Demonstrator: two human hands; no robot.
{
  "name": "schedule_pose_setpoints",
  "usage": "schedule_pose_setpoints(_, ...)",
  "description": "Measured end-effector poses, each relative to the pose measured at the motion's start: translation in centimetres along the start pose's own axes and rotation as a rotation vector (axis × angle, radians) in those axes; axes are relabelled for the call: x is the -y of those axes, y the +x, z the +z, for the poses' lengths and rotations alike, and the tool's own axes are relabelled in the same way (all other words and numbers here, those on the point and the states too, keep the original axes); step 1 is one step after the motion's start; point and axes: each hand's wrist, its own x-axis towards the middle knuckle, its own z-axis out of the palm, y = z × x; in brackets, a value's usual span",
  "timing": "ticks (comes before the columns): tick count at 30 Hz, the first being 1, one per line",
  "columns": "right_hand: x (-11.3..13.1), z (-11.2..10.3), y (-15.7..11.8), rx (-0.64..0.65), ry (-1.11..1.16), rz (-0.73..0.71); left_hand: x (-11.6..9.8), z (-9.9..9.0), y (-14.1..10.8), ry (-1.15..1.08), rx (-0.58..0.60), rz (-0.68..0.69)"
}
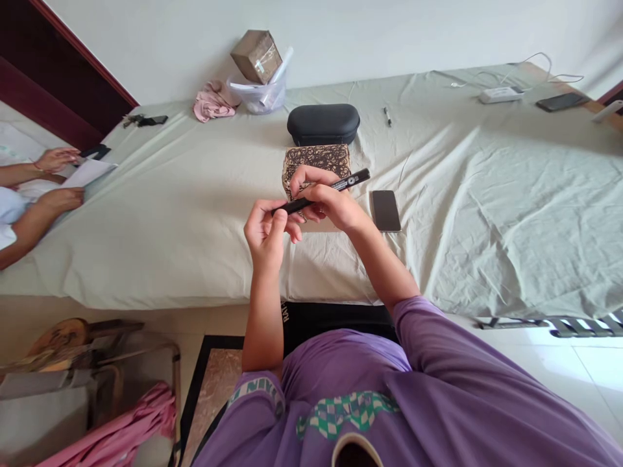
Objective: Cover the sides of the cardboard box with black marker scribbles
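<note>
A black marker (357,178) with pale printing on its barrel slants between my two hands, its right end raised. My left hand (265,237) pinches the lower left end between thumb and fingers. Around the middle of the barrel, my right hand (333,202) has its fingers closed. Beneath both hands lies a piece of brown cardboard (318,154), its upper part covered in dense black scribbles; my hands hide some of it. Whether the marker's tip is capped I cannot tell.
A black hard case (324,123) sits behind the cardboard, with a dark phone (386,211) to the right. Farther back are a small pen (388,117), a plastic tub (263,98) with a box on it, and a power strip (501,95). Another person's hands (61,194) hold paper at left.
</note>
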Motion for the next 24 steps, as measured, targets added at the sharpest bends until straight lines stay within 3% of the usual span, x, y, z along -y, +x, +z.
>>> schedule_pose_setpoints(6,0.1,1.2,-0.2,-0.023,-0.027,0.058,0.8,-0.4,0.0,0.028,0.056,0.133)
schedule_pose_setpoints(10,-0.3,1.5,-0.2,-0.005,-0.013,0.080,1.2,-1.5,-0.1,0.166,0.116,0.221)
schedule_pose_setpoints(14,0.3,0.2,-0.1,-0.182,-0.114,-0.066,3.2,-3.9,0.8,0.402,0.184,0.249)
schedule_pose_setpoints(18,0.6,-5.1,0.6,-0.561,-0.290,-0.254,9.2,-7.2,4.3,0.537,0.176,0.182)
schedule_pose_setpoints(20,-0.4,-8.9,0.8,-0.781,-0.477,-0.364,13.1,-8.2,6.4,0.512,0.294,0.061)
schedule_pose_setpoints(22,-2.2,-12.6,0.5,-0.897,-0.673,-0.308,16.8,-8.3,7.7,0.410,0.465,-0.076)
schedule_pose_setpoints(24,-4.3,-15.3,-0.5,-0.949,-0.877,-0.060,19.5,-7.6,8.0,0.347,0.521,-0.201)
